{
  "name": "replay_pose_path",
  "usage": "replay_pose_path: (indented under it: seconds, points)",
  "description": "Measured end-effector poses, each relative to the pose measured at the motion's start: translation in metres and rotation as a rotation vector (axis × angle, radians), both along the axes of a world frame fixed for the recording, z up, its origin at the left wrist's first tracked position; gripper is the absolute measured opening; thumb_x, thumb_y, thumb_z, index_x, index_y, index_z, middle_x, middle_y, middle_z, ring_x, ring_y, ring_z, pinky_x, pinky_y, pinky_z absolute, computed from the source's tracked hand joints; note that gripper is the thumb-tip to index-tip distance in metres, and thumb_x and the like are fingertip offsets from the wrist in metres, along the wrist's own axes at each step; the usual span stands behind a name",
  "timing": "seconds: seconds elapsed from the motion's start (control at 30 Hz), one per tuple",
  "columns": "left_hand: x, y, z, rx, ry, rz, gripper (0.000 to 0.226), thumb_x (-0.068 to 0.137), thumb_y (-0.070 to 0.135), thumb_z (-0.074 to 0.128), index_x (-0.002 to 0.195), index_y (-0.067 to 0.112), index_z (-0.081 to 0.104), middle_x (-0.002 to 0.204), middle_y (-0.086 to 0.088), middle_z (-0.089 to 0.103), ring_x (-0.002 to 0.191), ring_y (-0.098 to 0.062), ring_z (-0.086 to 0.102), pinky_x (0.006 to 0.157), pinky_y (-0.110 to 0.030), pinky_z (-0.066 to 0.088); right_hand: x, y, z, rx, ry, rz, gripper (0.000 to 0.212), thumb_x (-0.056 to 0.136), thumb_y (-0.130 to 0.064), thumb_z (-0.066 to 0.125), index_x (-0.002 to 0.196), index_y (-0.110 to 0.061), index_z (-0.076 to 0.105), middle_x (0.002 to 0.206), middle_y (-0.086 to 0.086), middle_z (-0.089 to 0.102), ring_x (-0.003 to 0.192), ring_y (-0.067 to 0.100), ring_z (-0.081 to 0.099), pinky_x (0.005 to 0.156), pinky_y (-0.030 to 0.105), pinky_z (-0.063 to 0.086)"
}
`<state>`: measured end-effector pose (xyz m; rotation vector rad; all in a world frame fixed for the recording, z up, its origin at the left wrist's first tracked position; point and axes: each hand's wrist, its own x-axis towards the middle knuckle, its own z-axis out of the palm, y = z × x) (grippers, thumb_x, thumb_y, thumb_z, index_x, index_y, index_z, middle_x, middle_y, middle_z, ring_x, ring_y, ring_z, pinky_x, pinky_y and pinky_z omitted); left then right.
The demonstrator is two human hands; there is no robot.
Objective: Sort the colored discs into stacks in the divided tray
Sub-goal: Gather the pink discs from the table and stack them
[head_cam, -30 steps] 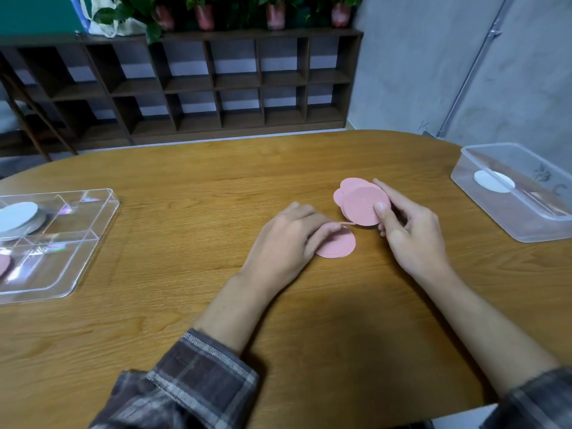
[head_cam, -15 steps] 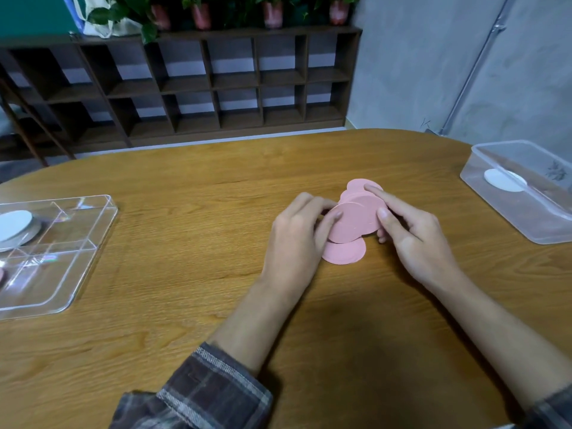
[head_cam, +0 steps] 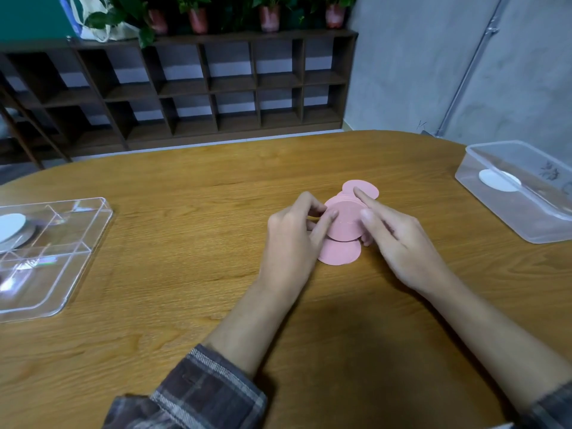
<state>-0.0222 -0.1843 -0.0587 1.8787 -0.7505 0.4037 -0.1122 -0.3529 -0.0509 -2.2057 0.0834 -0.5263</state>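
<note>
Wooden table (head_cam: 185, 230) — pink discs (head_cam: 346, 222) | dark shelving (head_cam: 235, 88) behind | grey wall (head_cam: 402, 72)

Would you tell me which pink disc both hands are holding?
The middle disc, between left hand and right hand; the far disc and near disc lie on the table.

Dark wooden cubby shelf (head_cam: 216, 88) topped with potted plants (head_cam: 198, 18) beside a grey concrete wall (head_cam: 418, 72)
</note>
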Motion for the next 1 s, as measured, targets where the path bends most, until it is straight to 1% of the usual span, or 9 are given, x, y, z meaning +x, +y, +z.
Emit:
replay_pose_path:
  seconds: [0.07, 0.2, 0.23, 0.3, 0.4, 0.47, 0.57, 0.87, 1.0]
  points:
    - [0.001, -0.001, -0.002, 0.02, -0.024, 0.004, 0.02, 0.095, 0.025, 0.077, 0.089, 0.009, 0.066, 0.083, 0.004, 0.073, 0.064, -0.007, 0.066, 0.061, -0.023, 0.051, 0.001, -0.001, -0.002, -0.081, -0.009, -0.017, 0.051, 0.105, -0.033, 0.053, 0.154, -0.025, 0.044, 0.1, -0.012, 0.067, 0.089, 0.011, 0.062, 0.085, 0.019, 0.046]
    - [-0.001, -0.001, -0.002, 0.043, -0.034, 0.008, 0.022, 0.094, 0.028, 0.077, 0.089, 0.01, 0.067, 0.083, 0.005, 0.074, 0.065, -0.007, 0.068, 0.062, -0.027, 0.053, 0.002, -0.004, -0.003, -0.19, -0.049, -0.03, 0.049, 0.104, -0.02, 0.056, 0.152, -0.016, 0.048, 0.137, -0.005, 0.064, 0.122, 0.004, 0.057, 0.098, 0.005, 0.034]
    - [-0.002, 0.0, -0.002, 0.04, -0.013, -0.009, 0.022, 0.094, 0.029, 0.078, 0.091, 0.01, 0.068, 0.085, 0.006, 0.075, 0.068, -0.006, 0.069, 0.063, -0.025, 0.054, 0.002, -0.004, -0.002, -0.188, -0.056, -0.029, 0.046, 0.104, -0.018, 0.057, 0.149, -0.017, 0.052, 0.137, -0.004, 0.065, 0.12, 0.004, 0.058, 0.097, 0.005, 0.035]
    - [-0.004, 0.003, 0.0, 0.06, 0.047, -0.075, 0.022, 0.092, 0.034, 0.08, 0.099, 0.015, 0.07, 0.094, 0.01, 0.075, 0.077, -0.004, 0.071, 0.069, -0.021, 0.054, 0.0, -0.006, -0.001, -0.144, -0.057, -0.047, 0.037, 0.102, -0.017, 0.06, 0.138, -0.022, 0.062, 0.116, -0.002, 0.073, 0.099, 0.011, 0.064, 0.084, 0.012, 0.044]
    - [-0.008, 0.013, 0.002, 0.244, 0.047, -0.147, 0.043, 0.083, 0.049, 0.081, 0.118, 0.029, 0.065, 0.112, 0.02, 0.071, 0.1, -0.002, 0.062, 0.086, -0.023, 0.049, -0.002, -0.01, -0.002, -0.053, -0.055, -0.101, 0.029, 0.101, -0.018, 0.061, 0.128, -0.028, 0.065, 0.09, 0.003, 0.069, 0.079, 0.022, 0.059, 0.076, 0.027, 0.046]
    - [-0.011, 0.019, 0.002, 0.368, 0.032, -0.172, 0.058, 0.078, 0.058, 0.082, 0.126, 0.032, 0.062, 0.12, 0.02, 0.069, 0.109, -0.006, 0.056, 0.093, -0.026, 0.047, -0.003, -0.013, -0.004, -0.032, -0.063, -0.132, 0.028, 0.101, -0.019, 0.061, 0.128, -0.028, 0.065, 0.09, 0.002, 0.068, 0.078, 0.024, 0.06, 0.078, 0.034, 0.05]
    - [-0.013, 0.026, 0.0, 0.456, -0.02, -0.184, 0.052, 0.08, 0.055, 0.082, 0.121, 0.026, 0.07, 0.121, 0.016, 0.071, 0.108, -0.012, 0.055, 0.095, -0.034, 0.049, -0.003, -0.016, -0.006, 0.004, -0.061, -0.162, 0.028, 0.101, -0.021, 0.061, 0.128, -0.027, 0.064, 0.092, 0.005, 0.068, 0.077, 0.027, 0.06, 0.08, 0.045, 0.052]
    - [-0.008, 0.036, 0.004, 0.506, -0.014, -0.237, 0.037, 0.091, 0.056, 0.071, 0.113, 0.027, 0.077, 0.112, 0.013, 0.076, 0.109, -0.012, 0.058, 0.09, -0.04, 0.053, 0.005, -0.012, -0.003, 0.069, -0.075, -0.161, 0.028, 0.1, -0.018, 0.061, 0.126, -0.03, 0.066, 0.084, -0.003, 0.067, 0.068, 0.015, 0.059, 0.077, 0.043, 0.053]
    - [-0.007, 0.036, 0.007, 0.527, -0.042, -0.246, 0.034, 0.104, 0.052, 0.051, 0.109, 0.03, 0.076, 0.107, 0.015, 0.075, 0.102, -0.015, 0.058, 0.087, -0.041, 0.052, 0.022, -0.006, -0.002, 0.109, -0.095, -0.161, 0.028, 0.1, -0.018, 0.061, 0.12, -0.037, 0.066, 0.082, -0.006, 0.068, 0.065, 0.014, 0.058, 0.076, 0.045, 0.054]
